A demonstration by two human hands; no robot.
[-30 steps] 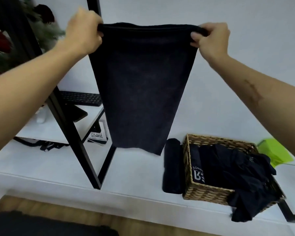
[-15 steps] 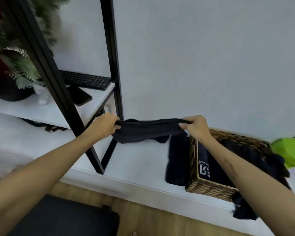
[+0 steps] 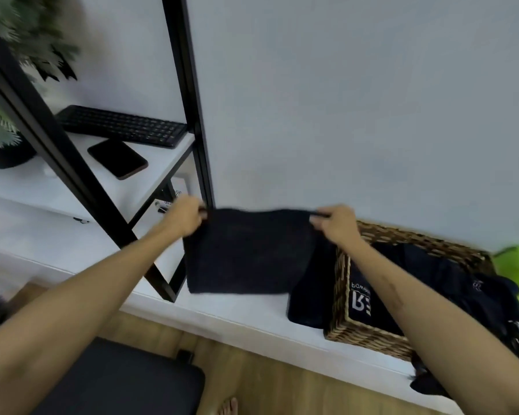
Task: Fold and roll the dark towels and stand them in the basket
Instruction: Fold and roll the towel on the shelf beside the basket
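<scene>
Wall (image 3: 357,100) – plain, pale grey | floor (image 3: 282,384) – wood planks | shelf frame (image 3: 189,115) – black metal, white boards | ledge (image 3: 252,313) – white, long | seat (image 3: 117,381) – dark

Towel (image 3: 246,253): dark cloth, matt, soft nap. Basket (image 3: 369,335): woven wicker, brown, rough. Cloths in basket (image 3: 438,277): dark fabric, matt, one w/ white print. Shelf frame (image 3: 189,115): black metal, smooth, satin. Shelf board (image 3: 81,187) & ledge (image 3: 246,313): white, smooth, slight sheen. Phone (image 3: 117,158): glossy black. Keyboard (image 3: 123,127): matt black plastic. Floor (image 3: 282,381): wood grain.
</scene>
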